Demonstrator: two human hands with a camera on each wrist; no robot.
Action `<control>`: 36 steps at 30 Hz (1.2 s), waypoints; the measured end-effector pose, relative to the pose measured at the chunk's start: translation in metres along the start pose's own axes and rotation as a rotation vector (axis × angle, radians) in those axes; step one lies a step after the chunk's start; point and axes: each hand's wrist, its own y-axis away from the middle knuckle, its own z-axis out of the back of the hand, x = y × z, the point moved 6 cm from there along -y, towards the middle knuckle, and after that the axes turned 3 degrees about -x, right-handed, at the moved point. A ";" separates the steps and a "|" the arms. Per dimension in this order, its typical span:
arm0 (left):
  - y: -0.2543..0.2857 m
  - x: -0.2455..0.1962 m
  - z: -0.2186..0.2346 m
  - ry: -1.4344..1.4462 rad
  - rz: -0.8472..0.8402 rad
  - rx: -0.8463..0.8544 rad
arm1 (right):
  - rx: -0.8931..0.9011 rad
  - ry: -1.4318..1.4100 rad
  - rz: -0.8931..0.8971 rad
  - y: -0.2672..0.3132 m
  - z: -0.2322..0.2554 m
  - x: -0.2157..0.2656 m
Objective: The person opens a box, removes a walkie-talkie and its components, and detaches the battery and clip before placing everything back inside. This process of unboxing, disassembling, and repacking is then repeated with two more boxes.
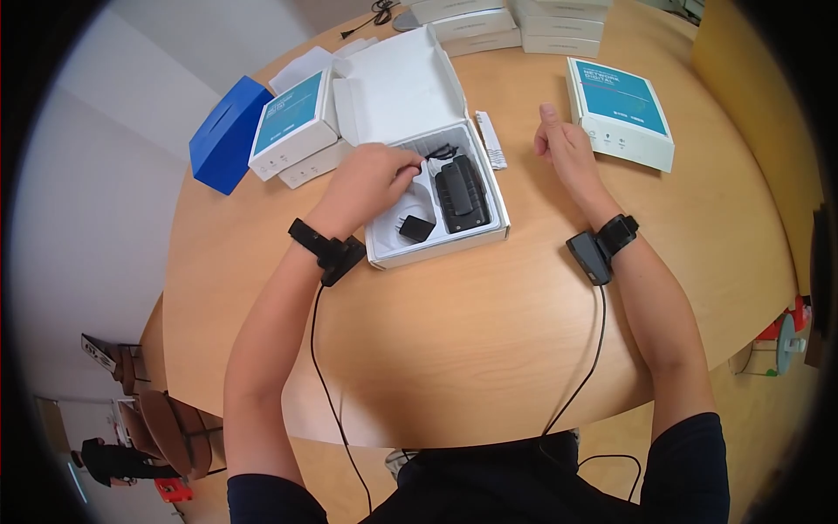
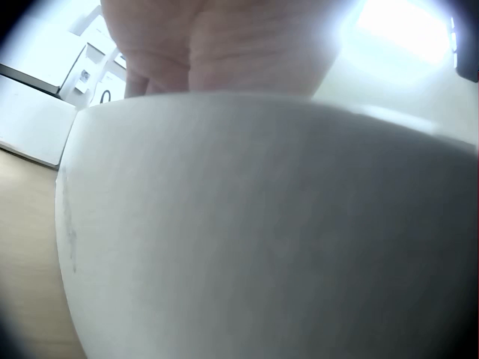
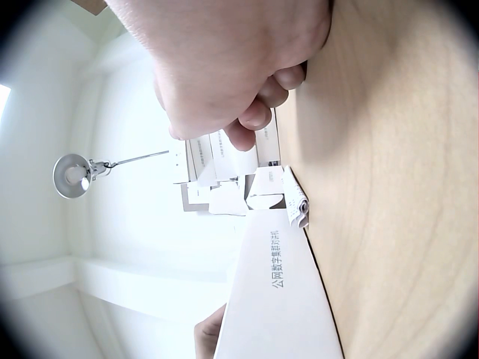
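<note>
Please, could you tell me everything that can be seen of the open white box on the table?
The open white box looks like smooth cardboard and lies flat on the wooden table. Its broad, plain lid is folded back on the far side. Inside, a pale insert holds a black device on the right, a black plug adapter near the front left and a black cable at the back. The left hand reaches over the left edge; whether it touches the box is unclear.

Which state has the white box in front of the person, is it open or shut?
Open: its lid is folded back, and a black device and a plug adapter show inside.
</note>
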 end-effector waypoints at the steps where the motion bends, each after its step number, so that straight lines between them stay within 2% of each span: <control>1: 0.000 0.001 -0.003 -0.011 0.055 0.047 | 0.001 -0.002 0.000 0.000 0.000 0.000; 2: -0.001 -0.001 -0.003 -0.023 0.109 0.094 | 0.001 -0.009 -0.001 0.001 0.001 0.002; 5: -0.010 -0.007 0.015 0.073 0.196 0.023 | -0.001 -0.018 -0.008 0.003 0.000 0.005; 8: -0.026 -0.026 0.032 0.175 0.029 -0.010 | -0.003 -0.001 -0.013 0.001 0.001 0.003; 11: -0.043 -0.045 0.027 0.096 -0.258 -0.078 | -0.002 0.014 -0.018 0.001 0.001 0.004; 14: -0.060 -0.065 0.007 -0.023 -0.321 0.089 | -0.014 0.022 -0.019 0.003 0.002 0.007; 18: -0.076 -0.076 -0.016 -0.125 -0.397 0.009 | -0.009 0.022 -0.010 0.003 0.002 0.008; 21: -0.082 -0.080 -0.036 -0.318 -0.416 0.030 | -0.011 0.025 -0.003 0.002 0.002 0.005; 27: -0.090 -0.089 -0.064 -0.309 -0.260 0.355 | -0.016 0.031 0.000 0.002 0.002 0.007; 30: -0.091 -0.090 -0.066 -0.359 -0.240 0.399 | -0.018 0.021 0.009 0.003 0.002 0.007; 33: -0.092 -0.089 -0.057 -0.157 -0.178 0.350 | -0.034 0.022 0.009 0.001 0.001 0.004; 36: -0.088 -0.081 -0.032 0.168 -0.042 0.124 | -0.027 0.033 0.003 0.001 0.001 0.005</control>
